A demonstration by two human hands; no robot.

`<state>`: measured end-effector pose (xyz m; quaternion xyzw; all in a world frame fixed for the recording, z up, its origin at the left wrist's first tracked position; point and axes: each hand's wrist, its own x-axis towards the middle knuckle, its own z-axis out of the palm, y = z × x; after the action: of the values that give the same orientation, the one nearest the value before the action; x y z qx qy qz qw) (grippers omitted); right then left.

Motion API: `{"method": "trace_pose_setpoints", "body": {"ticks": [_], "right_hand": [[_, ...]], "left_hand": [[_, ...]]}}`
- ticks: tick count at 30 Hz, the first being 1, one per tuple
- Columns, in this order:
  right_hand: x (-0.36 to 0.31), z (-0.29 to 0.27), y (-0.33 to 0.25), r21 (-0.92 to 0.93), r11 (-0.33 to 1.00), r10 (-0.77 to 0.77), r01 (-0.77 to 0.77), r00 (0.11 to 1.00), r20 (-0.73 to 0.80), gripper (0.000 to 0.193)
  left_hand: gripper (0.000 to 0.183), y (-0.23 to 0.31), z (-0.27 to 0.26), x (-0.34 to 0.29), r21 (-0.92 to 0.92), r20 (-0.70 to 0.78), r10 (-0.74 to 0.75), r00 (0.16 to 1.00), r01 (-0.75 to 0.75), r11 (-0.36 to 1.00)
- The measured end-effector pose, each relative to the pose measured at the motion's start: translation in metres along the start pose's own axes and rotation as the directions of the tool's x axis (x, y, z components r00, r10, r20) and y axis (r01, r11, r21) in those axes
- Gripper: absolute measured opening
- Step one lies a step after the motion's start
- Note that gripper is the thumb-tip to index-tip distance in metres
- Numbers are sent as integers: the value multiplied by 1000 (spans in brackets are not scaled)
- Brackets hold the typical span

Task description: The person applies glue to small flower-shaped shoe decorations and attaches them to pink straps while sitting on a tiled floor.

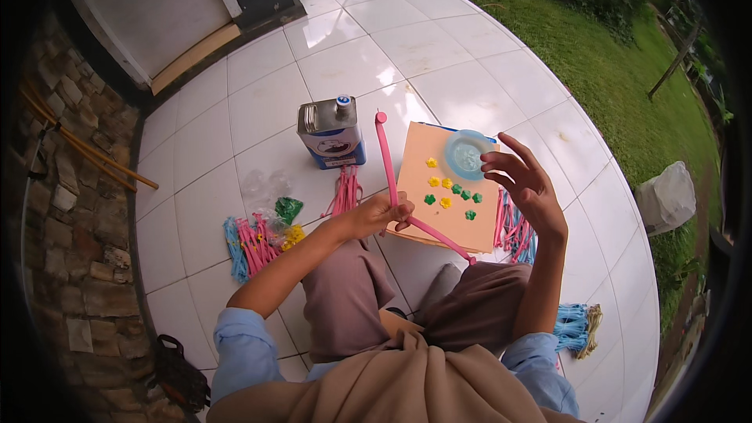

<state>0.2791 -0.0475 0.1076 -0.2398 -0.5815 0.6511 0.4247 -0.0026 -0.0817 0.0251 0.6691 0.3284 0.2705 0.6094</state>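
Note:
My left hand is closed around a long pink strap, bent where I grip it. One end stands up past the hand to a round tip, and the other slants down to my knee. My right hand has its fingers apart beside a translucent light-blue bowl, fingertips over its right rim; nothing shows between them. The bowl sits on a tan board. Small yellow flowers and green flowers lie loose on the board in front of it.
A rectangular metal can stands left of the board. Bundles of pink straps and blue straps lie on the tiles. Clear bags hold green pieces and yellow pieces. A white sack stands by the grass.

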Motion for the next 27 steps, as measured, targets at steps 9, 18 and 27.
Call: {"method": "trace_pose_setpoints", "body": {"ticks": [9, 18, 27], "right_hand": [[40, 71, 46, -123, 978, 185, -168, 973, 141, 63], [49, 58, 57, -70, 996, 27, -55, 933, -360, 76], [48, 42, 67, 17, 999, 32, -28, 868, -496, 81]], "left_hand": [[51, 11, 12, 1, 182, 160, 3, 987, -33, 983], [25, 21, 4, 7, -65, -23, -105, 994, 103, 993], [14, 21, 7, 15, -299, -31, -17, 999, 7, 954]]}}
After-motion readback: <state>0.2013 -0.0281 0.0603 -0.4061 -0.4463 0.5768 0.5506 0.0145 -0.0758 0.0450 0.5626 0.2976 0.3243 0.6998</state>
